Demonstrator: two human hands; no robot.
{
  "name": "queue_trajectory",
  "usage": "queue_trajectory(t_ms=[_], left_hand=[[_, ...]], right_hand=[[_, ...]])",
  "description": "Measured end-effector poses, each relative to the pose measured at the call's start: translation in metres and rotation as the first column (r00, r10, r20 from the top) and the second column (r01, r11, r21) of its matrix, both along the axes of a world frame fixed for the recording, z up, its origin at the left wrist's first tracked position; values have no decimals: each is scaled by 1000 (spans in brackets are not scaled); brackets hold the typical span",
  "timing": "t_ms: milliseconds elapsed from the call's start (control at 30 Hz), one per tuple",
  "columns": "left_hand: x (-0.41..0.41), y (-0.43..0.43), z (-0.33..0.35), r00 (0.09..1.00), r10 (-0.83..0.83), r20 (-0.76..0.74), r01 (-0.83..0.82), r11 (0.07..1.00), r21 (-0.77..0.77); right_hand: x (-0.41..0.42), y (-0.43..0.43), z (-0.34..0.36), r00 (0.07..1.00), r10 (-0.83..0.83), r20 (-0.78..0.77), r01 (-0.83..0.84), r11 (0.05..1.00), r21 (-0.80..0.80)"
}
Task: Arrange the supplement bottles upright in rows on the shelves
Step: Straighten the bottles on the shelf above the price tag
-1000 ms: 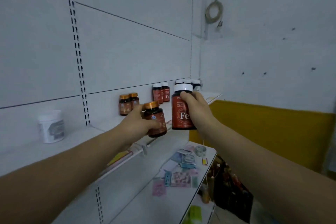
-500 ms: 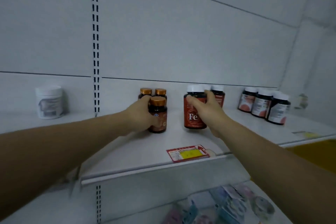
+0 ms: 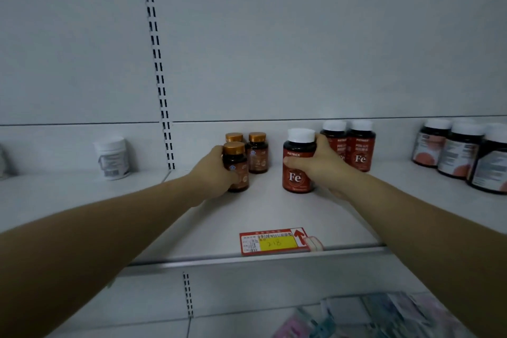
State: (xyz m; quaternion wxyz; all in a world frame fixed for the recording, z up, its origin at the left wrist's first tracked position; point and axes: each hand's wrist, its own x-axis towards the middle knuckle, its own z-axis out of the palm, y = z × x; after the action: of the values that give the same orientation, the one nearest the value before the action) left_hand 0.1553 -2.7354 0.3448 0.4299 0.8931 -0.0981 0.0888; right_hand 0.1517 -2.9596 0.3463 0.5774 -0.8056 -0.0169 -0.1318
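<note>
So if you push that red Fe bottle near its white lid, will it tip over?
Probably not easily: the Fe bottle stands upright on a broad base on the shelf. Being taller than wide, a push near the lid could tip it. Its round sides would likely roll if it fell.

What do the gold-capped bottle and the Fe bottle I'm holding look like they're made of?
Gold-capped bottle: dark amber body, plastic or glass; cap has a metallic gold sheen. Fe bottle: dark body, red printed label, matte white cap, likely plastic.
</note>
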Motion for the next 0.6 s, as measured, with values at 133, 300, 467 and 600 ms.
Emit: queue_trajectory(t_ms=[133,300,467,600], left_hand=[[7,-2,-6,1000,21,11,-21,1000,21],[12,-6,-5,999,36,-1,-36,999,21],[14,-12,-3,997,62,-44,-61,998,7],[10,-14,1,979,165,-122,-164,986,26]], right_hand=[[0,0,-1,1000,21,20,-20,999,-38],[6,-4,2,999,43,23,-40,993,-112],[11,-11,1,997,72,33,-67,990,-124],[8,-21,0,995,91,34,-86,988,-127]])
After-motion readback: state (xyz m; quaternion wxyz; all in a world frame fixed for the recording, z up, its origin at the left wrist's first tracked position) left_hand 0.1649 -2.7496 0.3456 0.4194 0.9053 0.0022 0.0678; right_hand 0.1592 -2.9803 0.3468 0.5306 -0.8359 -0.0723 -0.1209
